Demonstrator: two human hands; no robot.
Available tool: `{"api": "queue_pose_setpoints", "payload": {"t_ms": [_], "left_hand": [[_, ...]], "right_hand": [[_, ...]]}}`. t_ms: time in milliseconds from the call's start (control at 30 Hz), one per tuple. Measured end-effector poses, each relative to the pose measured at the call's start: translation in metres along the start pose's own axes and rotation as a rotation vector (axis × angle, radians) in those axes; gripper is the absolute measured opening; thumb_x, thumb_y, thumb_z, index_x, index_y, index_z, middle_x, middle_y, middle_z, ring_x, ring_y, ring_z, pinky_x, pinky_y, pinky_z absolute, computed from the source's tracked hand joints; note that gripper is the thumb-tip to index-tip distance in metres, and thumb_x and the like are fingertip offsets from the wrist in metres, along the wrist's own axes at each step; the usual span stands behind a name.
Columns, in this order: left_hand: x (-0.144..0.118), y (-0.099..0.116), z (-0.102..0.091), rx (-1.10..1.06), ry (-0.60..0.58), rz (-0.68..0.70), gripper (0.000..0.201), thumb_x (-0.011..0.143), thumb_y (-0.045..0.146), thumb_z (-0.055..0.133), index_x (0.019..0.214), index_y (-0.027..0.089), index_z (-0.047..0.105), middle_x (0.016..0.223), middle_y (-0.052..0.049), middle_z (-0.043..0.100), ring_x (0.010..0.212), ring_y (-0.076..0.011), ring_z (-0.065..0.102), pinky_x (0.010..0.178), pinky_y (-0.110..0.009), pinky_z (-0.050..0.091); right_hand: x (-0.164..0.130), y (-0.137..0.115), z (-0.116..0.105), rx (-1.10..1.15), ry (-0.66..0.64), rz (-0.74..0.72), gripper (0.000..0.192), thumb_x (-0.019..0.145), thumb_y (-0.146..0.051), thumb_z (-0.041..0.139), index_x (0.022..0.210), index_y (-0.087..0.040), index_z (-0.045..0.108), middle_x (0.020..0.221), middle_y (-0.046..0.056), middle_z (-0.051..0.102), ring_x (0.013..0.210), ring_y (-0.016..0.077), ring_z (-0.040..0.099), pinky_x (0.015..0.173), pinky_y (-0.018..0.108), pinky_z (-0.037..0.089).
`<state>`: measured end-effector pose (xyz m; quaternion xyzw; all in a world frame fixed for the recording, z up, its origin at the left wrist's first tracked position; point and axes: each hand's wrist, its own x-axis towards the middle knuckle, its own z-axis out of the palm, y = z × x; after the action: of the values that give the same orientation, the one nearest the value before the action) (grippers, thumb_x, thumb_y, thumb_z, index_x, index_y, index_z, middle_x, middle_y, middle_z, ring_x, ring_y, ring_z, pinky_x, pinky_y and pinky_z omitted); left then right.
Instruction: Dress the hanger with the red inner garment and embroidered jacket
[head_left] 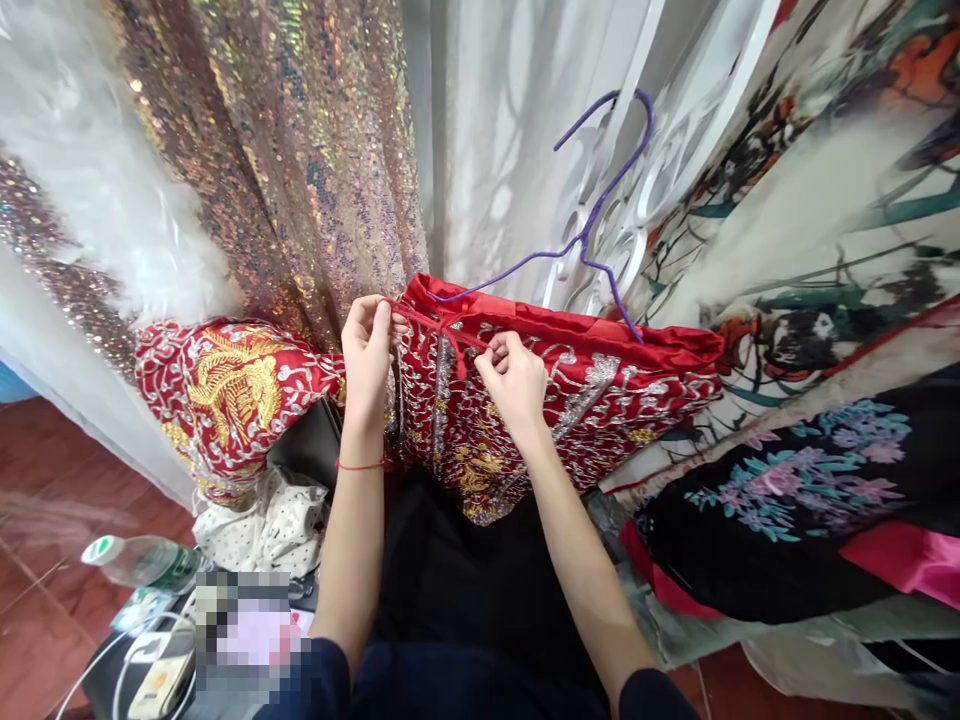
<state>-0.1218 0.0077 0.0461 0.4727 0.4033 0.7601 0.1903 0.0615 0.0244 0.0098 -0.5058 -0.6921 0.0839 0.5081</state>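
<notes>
A red embroidered garment [517, 410] with silver and gold patterns hangs in front of me, its red satin waistband along the top. A purple hanger [581, 235] reaches into that waistband. Thin red cord [431, 322] runs between my hands, with a loop or knot near its middle. My left hand [369, 345] pinches the cord at the garment's left corner. With closed fingertips, my right hand [514, 380] grips the cord's other side, just in front of the waistband.
Sequined fabric [330, 150] hangs behind on the left, beside a red piece with a gold dragon [240, 375]. A bottle [142, 560] and a phone [161, 685] with cables are at lower left. Black floral cloth [795, 490] lies at right. White scrollwork metal [637, 200] stands behind the hanger.
</notes>
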Motion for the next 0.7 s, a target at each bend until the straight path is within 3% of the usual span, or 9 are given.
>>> {"api": "queue_pose_setpoints", "payload": {"t_ms": [67,133,233,333,500,600,700], "left_hand": [[0.005,-0.003,0.003,-0.110,-0.022,-0.077,0.019,0.087,0.037,0.071,0.088,0.022,0.060,0.073,0.001,0.061,0.061,-0.0064,0.056,0.054,-0.016,0.042],[0.010,-0.006,0.003,-0.142,0.036,-0.102,0.017,0.086,0.035,0.071,0.087,0.022,0.060,0.072,0.002,0.060,0.059,-0.0057,0.053,0.053,-0.016,0.041],[0.016,-0.012,0.000,-0.091,0.173,-0.129,0.016,0.088,0.032,0.067,0.083,0.021,0.057,0.068,0.003,0.055,0.057,-0.0057,0.049,0.056,-0.017,0.043],[0.017,-0.014,-0.005,0.009,0.213,-0.110,0.017,0.091,0.034,0.063,0.082,0.022,0.055,0.067,0.004,0.053,0.059,-0.0066,0.050,0.060,-0.019,0.045],[0.010,-0.002,-0.001,0.048,0.161,-0.034,0.019,0.094,0.042,0.058,0.091,0.023,0.055,0.077,0.001,0.065,0.069,-0.0091,0.061,0.067,-0.022,0.049],[0.003,0.006,0.007,-0.023,0.103,-0.112,0.020,0.095,0.042,0.056,0.097,0.022,0.053,0.083,-0.002,0.071,0.071,-0.0103,0.066,0.065,-0.023,0.050],[-0.009,0.006,0.012,-0.037,0.011,-0.189,0.027,0.092,0.046,0.060,0.099,0.022,0.050,0.079,-0.002,0.071,0.065,-0.0106,0.066,0.060,-0.023,0.049]], "right_hand": [[0.000,0.002,-0.003,0.000,0.007,0.016,0.012,0.081,-0.030,0.050,0.084,-0.022,0.058,0.068,-0.002,0.064,0.057,0.0146,0.057,0.063,0.026,0.041],[0.000,0.005,-0.005,-0.007,0.012,0.022,0.012,0.081,-0.031,0.050,0.084,-0.022,0.058,0.067,-0.002,0.063,0.057,0.0147,0.056,0.063,0.026,0.041],[0.002,0.008,-0.010,-0.032,0.008,0.026,0.012,0.080,-0.031,0.051,0.083,-0.022,0.059,0.066,-0.001,0.064,0.057,0.0163,0.058,0.063,0.027,0.041],[0.006,0.009,-0.016,-0.055,-0.010,0.025,0.011,0.079,-0.030,0.054,0.082,-0.022,0.060,0.067,0.000,0.066,0.058,0.0181,0.060,0.063,0.029,0.042],[0.009,0.004,-0.028,0.193,-0.174,-0.087,0.015,0.086,-0.031,0.053,0.092,-0.022,0.063,0.085,0.002,0.072,0.060,0.0145,0.064,0.064,0.028,0.048],[0.009,-0.003,-0.029,0.279,-0.244,-0.173,0.025,0.089,-0.029,0.051,0.109,-0.021,0.064,0.100,0.004,0.073,0.063,0.0128,0.064,0.062,0.027,0.050],[0.013,-0.011,-0.027,0.212,-0.220,-0.232,0.032,0.090,-0.026,0.050,0.118,-0.020,0.064,0.108,0.006,0.072,0.066,0.0135,0.064,0.061,0.028,0.051]]}}
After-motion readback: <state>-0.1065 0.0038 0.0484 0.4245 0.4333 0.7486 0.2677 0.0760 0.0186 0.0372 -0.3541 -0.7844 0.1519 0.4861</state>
